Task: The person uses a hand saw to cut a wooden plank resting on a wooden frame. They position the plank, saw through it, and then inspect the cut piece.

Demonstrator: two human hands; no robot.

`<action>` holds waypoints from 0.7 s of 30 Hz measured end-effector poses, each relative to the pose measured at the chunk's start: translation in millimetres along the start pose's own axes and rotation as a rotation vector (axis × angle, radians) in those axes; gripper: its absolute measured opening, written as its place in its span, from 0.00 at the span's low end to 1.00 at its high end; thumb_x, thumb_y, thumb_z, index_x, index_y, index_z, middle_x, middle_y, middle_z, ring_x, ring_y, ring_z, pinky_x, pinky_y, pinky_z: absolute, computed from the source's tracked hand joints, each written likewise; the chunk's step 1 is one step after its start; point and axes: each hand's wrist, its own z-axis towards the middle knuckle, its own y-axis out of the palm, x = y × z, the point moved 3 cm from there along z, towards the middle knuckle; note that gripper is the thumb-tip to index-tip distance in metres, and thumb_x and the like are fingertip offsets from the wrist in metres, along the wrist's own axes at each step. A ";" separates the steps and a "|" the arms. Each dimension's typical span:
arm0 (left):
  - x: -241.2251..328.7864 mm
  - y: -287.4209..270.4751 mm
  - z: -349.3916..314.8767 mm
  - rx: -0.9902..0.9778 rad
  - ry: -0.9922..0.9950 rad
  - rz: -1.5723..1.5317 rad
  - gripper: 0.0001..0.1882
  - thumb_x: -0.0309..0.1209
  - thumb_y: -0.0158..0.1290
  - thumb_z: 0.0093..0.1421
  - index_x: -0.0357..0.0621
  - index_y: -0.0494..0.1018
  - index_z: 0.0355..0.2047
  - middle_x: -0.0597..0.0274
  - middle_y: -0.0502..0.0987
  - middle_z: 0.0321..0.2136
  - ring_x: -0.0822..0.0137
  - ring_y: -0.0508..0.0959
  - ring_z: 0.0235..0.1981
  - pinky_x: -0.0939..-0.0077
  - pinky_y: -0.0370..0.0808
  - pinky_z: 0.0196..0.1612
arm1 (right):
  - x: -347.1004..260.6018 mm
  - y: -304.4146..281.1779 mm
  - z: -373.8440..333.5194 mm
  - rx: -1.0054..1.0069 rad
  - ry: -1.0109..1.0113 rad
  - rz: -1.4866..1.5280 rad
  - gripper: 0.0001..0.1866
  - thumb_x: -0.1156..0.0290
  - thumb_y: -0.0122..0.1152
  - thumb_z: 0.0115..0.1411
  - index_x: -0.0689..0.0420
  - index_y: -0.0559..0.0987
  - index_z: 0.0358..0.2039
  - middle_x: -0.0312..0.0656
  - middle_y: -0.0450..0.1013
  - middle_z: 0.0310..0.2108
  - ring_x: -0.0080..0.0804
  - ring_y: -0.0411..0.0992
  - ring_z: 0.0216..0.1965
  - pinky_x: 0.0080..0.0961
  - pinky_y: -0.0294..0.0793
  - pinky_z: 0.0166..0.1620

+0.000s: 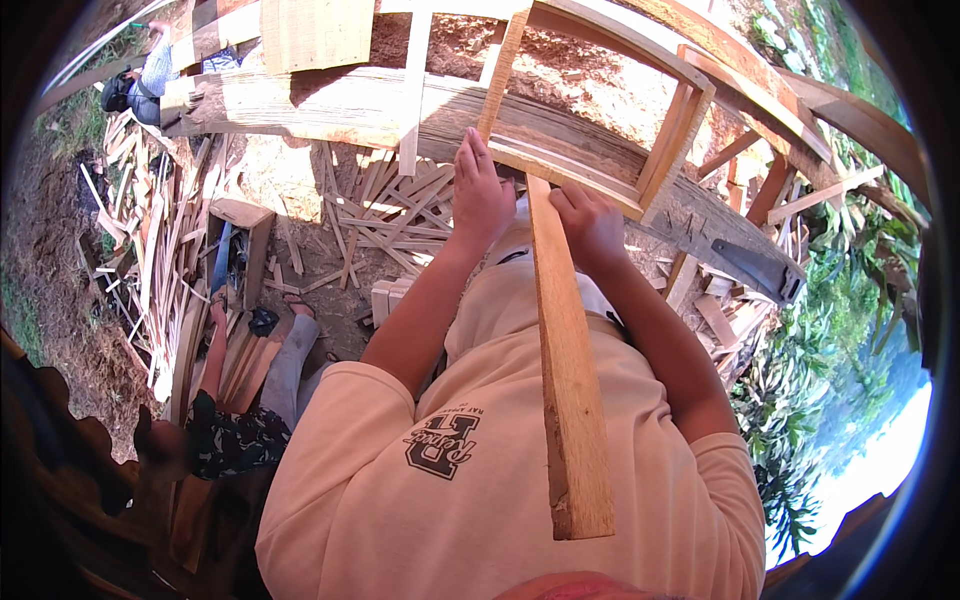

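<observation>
Steadying a plank at the frame

At 2 o'clock our right hand [592,228] is pinching the long plank [572,360], which is running from 1 to 5 o'clock, probably for control near its far end. At 12, our left hand [482,195] is resting its fingers on the corner of the wooden frame [560,172], seemingly steadying it; its grip we cannot tell. The weathered board [455,112] is supporting the frame. At 3, a handsaw [750,268] is lying, presumably within reach.
</observation>
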 end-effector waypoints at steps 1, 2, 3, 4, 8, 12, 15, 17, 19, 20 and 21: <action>0.0 0.1 0.1 -0.004 -0.006 -0.015 0.55 0.28 0.62 0.59 0.22 0.37 0.74 0.25 0.51 0.69 0.32 0.58 0.70 0.47 0.59 0.72 | 1.2 -1.5 -1.4 -0.007 0.011 -0.002 0.04 0.75 0.63 0.51 0.53 0.76 0.27 0.36 0.70 0.26 0.34 0.76 0.30 0.33 0.77 0.32; 0.1 0.1 0.3 -0.008 -0.013 -0.029 0.55 0.27 0.62 0.59 0.22 0.36 0.74 0.24 0.51 0.69 0.31 0.58 0.70 0.47 0.59 0.72 | 2.6 -2.7 -2.9 -0.015 0.023 -0.003 0.04 0.75 0.62 0.51 0.53 0.76 0.27 0.36 0.70 0.26 0.34 0.76 0.30 0.33 0.77 0.32; 0.2 0.2 0.3 -0.008 -0.008 -0.024 0.55 0.27 0.62 0.59 0.22 0.36 0.74 0.24 0.51 0.69 0.31 0.58 0.69 0.47 0.59 0.72 | 3.9 -3.8 -5.0 -0.006 0.022 -0.002 0.04 0.76 0.62 0.51 0.53 0.76 0.27 0.36 0.70 0.26 0.34 0.76 0.30 0.33 0.77 0.32; -0.3 0.3 0.0 -0.007 -0.003 -0.018 0.55 0.27 0.62 0.59 0.21 0.37 0.74 0.24 0.51 0.68 0.31 0.58 0.69 0.47 0.59 0.72 | 5.0 -4.4 -7.2 0.004 0.022 0.000 0.04 0.76 0.62 0.51 0.53 0.76 0.27 0.36 0.70 0.27 0.34 0.76 0.30 0.33 0.77 0.32; -1.5 1.4 0.0 0.005 0.015 -0.010 0.55 0.28 0.62 0.59 0.21 0.37 0.74 0.23 0.52 0.68 0.31 0.58 0.69 0.47 0.59 0.72 | 8.2 -7.1 -11.9 0.005 0.021 -0.002 0.04 0.76 0.62 0.52 0.53 0.77 0.28 0.36 0.71 0.27 0.34 0.76 0.30 0.34 0.77 0.32; -1.7 2.5 0.3 0.016 0.029 0.012 0.55 0.28 0.62 0.59 0.21 0.37 0.74 0.24 0.52 0.68 0.31 0.58 0.69 0.46 0.59 0.72 | 9.5 -7.3 -14.8 0.030 0.035 -0.009 0.05 0.76 0.63 0.51 0.53 0.77 0.28 0.36 0.70 0.27 0.34 0.76 0.29 0.33 0.78 0.31; -1.3 3.0 0.6 0.016 0.024 0.027 0.55 0.29 0.62 0.59 0.21 0.37 0.74 0.24 0.52 0.68 0.32 0.58 0.69 0.46 0.59 0.72 | 10.5 -7.8 -15.6 0.034 0.030 -0.011 0.06 0.76 0.63 0.50 0.52 0.77 0.28 0.36 0.70 0.27 0.34 0.76 0.29 0.33 0.78 0.31; -0.8 3.2 0.1 0.020 0.020 0.036 0.55 0.29 0.62 0.59 0.21 0.37 0.74 0.24 0.52 0.68 0.32 0.58 0.69 0.46 0.59 0.72 | 9.7 -8.7 -15.2 0.026 0.022 -0.022 0.06 0.77 0.63 0.49 0.52 0.76 0.28 0.35 0.70 0.27 0.34 0.76 0.29 0.33 0.78 0.31; -0.3 3.7 0.4 0.013 0.011 0.030 0.55 0.29 0.62 0.59 0.21 0.36 0.74 0.24 0.52 0.68 0.31 0.58 0.69 0.46 0.60 0.71 | 8.9 -8.5 -15.1 0.037 0.017 -0.020 0.06 0.76 0.63 0.49 0.52 0.76 0.28 0.35 0.70 0.27 0.33 0.76 0.30 0.33 0.78 0.31; 0.0 3.9 0.5 0.009 0.007 0.027 0.55 0.29 0.62 0.59 0.21 0.36 0.74 0.25 0.52 0.68 0.31 0.58 0.69 0.46 0.60 0.71 | 8.6 -8.4 -15.1 0.043 0.016 -0.020 0.06 0.76 0.64 0.49 0.52 0.76 0.27 0.35 0.70 0.27 0.33 0.76 0.30 0.33 0.78 0.31; 0.3 3.8 0.4 0.011 0.006 0.025 0.55 0.29 0.62 0.59 0.21 0.36 0.74 0.24 0.52 0.68 0.31 0.58 0.68 0.47 0.60 0.71 | 8.5 -8.5 -15.2 0.042 0.013 -0.020 0.06 0.76 0.64 0.49 0.52 0.76 0.27 0.35 0.70 0.27 0.33 0.76 0.30 0.33 0.78 0.31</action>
